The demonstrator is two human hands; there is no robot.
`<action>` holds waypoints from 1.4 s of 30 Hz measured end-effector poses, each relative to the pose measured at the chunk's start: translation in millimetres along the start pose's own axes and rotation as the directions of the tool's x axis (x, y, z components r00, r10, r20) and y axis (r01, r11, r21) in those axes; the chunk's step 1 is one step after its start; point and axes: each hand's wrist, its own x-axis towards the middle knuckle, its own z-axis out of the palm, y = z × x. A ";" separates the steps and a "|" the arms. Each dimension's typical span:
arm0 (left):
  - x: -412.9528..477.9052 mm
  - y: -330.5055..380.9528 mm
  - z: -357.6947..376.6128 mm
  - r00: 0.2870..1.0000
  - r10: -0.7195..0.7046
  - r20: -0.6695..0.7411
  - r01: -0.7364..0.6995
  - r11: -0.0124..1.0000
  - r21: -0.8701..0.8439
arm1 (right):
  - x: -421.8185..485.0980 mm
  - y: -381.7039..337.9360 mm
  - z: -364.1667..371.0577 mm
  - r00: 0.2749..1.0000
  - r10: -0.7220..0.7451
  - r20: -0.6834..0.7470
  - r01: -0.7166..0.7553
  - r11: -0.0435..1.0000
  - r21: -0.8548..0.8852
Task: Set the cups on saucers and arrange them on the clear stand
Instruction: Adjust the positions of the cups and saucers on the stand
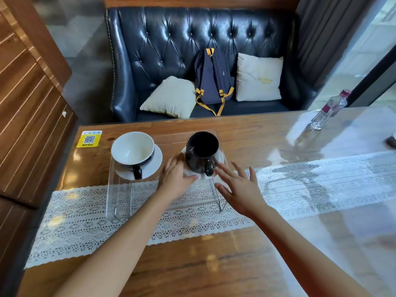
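i see the clear stand (165,196) sitting on the lace runner (90,224) across the wooden table (192,269), with both cup sets up on its top. on the left of the stand is the wide white-lined cup (133,148) on its white saucer (155,162), dark handle pointing toward me. on the right is the black mug (201,154) on a second white saucer (190,173), handle also toward the near side. my left hand (175,177) rests against the near-left rim of that second saucer, thumb laid along its edge and fingers curled beside the mug's base; whether it actually pinches the saucer i cannot tell. my right hand (240,187) is spread wide, fingers fanned and holding nothing, just near and right of the mug's handle, apart from it. the left cup set lies well left of both hands. the stand's see-through top is hard to trace, so only its edges and thin metal legs give it away, and the far part of the second saucer is hidden behind the mug. glare washes out the right side of the table, where a clear bottle (327,111) stands far right. beyond the table a backpack (214,80) sits on a dark tufted sofa (171,46).
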 end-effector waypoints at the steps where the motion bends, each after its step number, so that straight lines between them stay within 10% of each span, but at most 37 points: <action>1: 5.2 1.4 -1.8 1.000 -0.012 0.017 0.013 1.000 -0.009 | 4.9 0.4 -1.1 1.000 0.002 -0.003 -0.002 1.000 0.000; 13: 30.1 7.8 -13.0 0.998 -0.024 0.058 0.027 0.998 -0.058 | 33.0 0.4 -5.9 0.999 0.040 0.013 -0.042 0.991 0.127; 19: 27.6 -2.2 -5.0 0.999 -0.018 0.034 0.021 0.996 -0.083 | 52.0 -0.8 -21.7 0.958 0.201 -0.206 -0.032 0.786 0.617; 42: 29.4 -2.2 0.2 0.999 -0.037 -0.001 0.036 0.996 -0.085 | 86.8 -16.9 -6.9 0.963 0.125 -0.238 0.070 0.740 0.669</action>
